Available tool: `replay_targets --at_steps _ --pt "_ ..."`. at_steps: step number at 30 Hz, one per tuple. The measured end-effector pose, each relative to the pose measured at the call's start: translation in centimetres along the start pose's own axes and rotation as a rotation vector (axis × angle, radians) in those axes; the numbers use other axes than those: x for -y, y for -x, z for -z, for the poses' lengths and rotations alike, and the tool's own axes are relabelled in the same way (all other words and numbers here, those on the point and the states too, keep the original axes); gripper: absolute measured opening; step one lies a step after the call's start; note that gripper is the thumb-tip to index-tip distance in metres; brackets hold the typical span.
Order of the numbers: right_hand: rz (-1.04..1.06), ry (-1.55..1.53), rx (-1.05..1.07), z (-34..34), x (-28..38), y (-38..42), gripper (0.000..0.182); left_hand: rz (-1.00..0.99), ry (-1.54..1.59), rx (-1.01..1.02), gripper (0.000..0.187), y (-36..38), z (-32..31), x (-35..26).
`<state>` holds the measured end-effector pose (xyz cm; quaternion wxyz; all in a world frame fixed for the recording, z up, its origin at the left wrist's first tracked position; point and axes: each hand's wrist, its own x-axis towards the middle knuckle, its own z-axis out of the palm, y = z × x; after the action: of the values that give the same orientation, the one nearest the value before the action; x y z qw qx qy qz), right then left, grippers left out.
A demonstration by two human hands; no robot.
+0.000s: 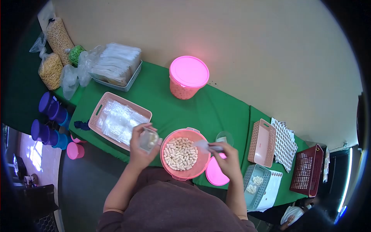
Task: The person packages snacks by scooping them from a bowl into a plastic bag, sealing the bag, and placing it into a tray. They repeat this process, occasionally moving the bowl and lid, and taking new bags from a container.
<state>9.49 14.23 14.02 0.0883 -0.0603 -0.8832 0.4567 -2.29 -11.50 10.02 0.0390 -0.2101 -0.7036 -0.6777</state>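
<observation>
We see the left hand [140, 146] curled around a small clear bag [148, 139] with a few pale capsules in it, held just left of the pink bowl [170, 170] of capsules. The right hand [228, 158] pinches a small clear scoop [204, 145] over the bowl's right rim, fingers closed on its handle.

Bench cover [216, 112] green. Bowl [184, 154], lidded tub [188, 77], loose lid [215, 174] pink. Capsules [179, 154] cream. Cups [50, 116] purple/blue. Right basket [307, 170] dark red. Sheet [285, 144] white, dark dots.
</observation>
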Motion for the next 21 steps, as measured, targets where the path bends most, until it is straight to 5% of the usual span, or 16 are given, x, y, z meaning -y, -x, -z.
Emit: replay_targets --at_steps 5,9,11,14,21 --pt "-0.104 0.149 0.250 -7.9 -10.8 -0.9 0.020 -0.007 -0.100 -0.120 0.049 0.6 2.6 0.5" --pt "-0.209 0.385 0.398 -10.6 -10.7 -1.6 0.016 0.036 0.001 -0.102 0.047 1.7 2.4 -0.6" --pt "-0.190 0.336 0.407 -10.9 -13.5 -2.1 0.017 0.041 -0.014 -0.085 0.047 1.9 2.4 -0.5" --pt "-0.169 0.098 0.714 -10.5 -13.5 -2.4 0.018 0.035 -0.042 -0.066 0.048 1.8 2.0 0.1" --pt "-0.267 -0.192 0.678 -10.6 -13.1 -1.4 0.018 0.091 -0.020 -0.005 0.047 2.1 1.4 0.4"
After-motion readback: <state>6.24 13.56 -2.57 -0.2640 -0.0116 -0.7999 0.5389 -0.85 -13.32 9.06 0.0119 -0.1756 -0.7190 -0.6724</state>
